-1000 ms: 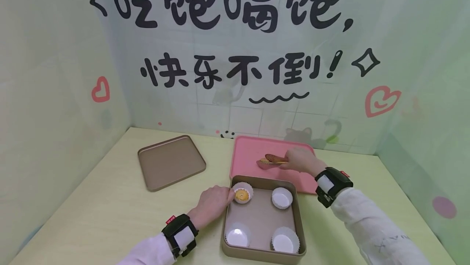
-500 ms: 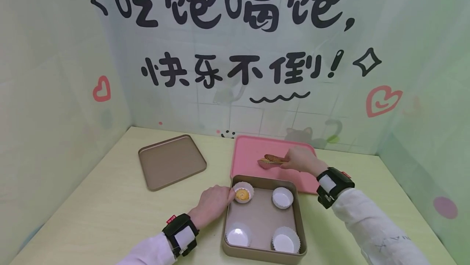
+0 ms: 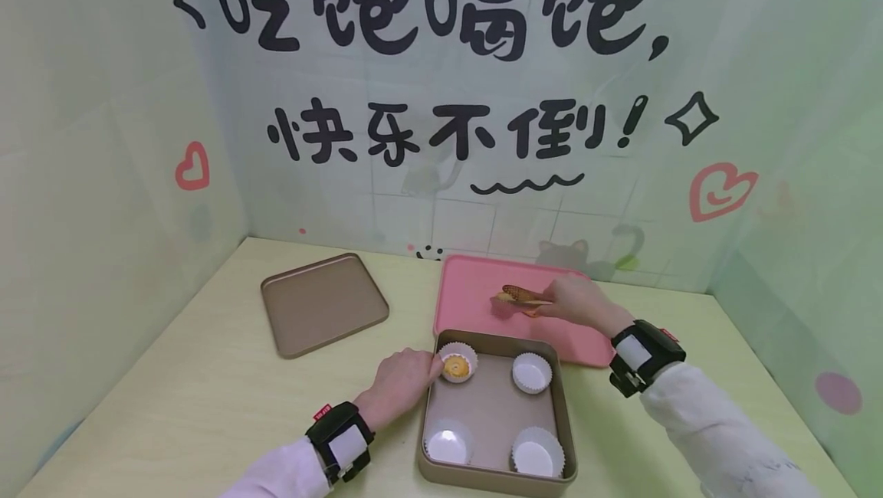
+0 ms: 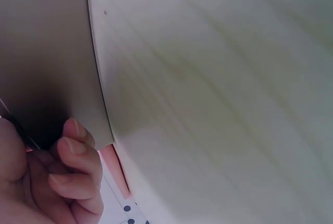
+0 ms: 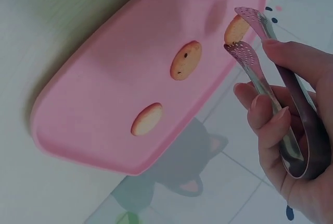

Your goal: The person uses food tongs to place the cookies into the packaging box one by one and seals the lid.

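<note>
My right hand (image 3: 579,304) holds metal tongs (image 5: 298,95) with perforated heads, low over the pink tray (image 3: 472,277). In the right wrist view an oval cookie (image 5: 237,29) shows between the tong heads. Two more cookies, one dotted with dark bits (image 5: 186,60) and one plain (image 5: 147,119), lie on the tray. At the left wall of a square brown baking tin (image 3: 493,417), my left hand (image 3: 398,384) grips the rim, thumb over it and fingers curled outside. White paper cups sit in the tin's corners; the far-left cup (image 3: 464,351) holds a golden cookie (image 3: 455,366).
A flat brown tray or lid (image 3: 324,306) lies on the pale wooden table (image 3: 172,398) at the back left. The tin stands right in front of the pink tray. Printed wall sheets (image 3: 441,214) with black lettering close off the back and both sides.
The right hand and tongs have shifted slightly to the right and up over the pink tray. The left hand stays at the tin's rim.
</note>
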`<action>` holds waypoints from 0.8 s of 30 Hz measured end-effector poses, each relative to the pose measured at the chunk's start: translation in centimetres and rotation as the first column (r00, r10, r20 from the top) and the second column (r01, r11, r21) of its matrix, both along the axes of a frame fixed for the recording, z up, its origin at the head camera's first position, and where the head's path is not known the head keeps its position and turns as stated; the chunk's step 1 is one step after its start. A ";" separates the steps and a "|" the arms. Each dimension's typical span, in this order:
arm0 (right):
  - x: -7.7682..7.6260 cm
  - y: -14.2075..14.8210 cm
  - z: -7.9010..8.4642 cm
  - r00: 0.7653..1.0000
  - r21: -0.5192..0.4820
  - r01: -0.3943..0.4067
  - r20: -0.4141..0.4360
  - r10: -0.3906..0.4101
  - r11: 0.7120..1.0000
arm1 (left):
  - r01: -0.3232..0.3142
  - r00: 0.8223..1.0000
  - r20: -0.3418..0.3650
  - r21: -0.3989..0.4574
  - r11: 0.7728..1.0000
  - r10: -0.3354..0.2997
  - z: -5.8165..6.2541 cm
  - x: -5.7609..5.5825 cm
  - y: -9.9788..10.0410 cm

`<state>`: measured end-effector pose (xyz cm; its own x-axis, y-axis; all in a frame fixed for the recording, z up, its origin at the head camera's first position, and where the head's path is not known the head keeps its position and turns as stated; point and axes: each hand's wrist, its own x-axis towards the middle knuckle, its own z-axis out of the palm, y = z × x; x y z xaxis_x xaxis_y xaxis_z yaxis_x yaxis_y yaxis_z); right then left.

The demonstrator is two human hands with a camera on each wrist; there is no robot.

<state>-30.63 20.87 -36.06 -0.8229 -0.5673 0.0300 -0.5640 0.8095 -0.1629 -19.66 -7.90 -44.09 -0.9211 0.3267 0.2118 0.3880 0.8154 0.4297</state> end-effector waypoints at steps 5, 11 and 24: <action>1.7 0.9 1.6 0.998 -0.012 -0.051 -0.046 0.050 0.999 | -0.005 1.000 0.013 -0.004 1.000 0.005 0.0 0.0 0.1; 5.2 2.4 3.8 0.990 -0.029 -0.095 -0.111 0.092 0.995 | 0.006 1.000 0.009 0.009 1.000 -0.006 0.0 0.0 0.1; 11.1 4.3 2.9 0.977 0.029 -0.149 -0.147 0.151 0.988 | -0.001 1.000 0.027 0.032 0.999 0.000 0.2 0.1 0.4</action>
<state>-19.51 25.12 -33.11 -0.7155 -0.6855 0.1347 -0.6961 0.7159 -0.0548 -19.58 -7.53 -43.86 -0.9267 0.3201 0.1969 0.3757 0.8012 0.4657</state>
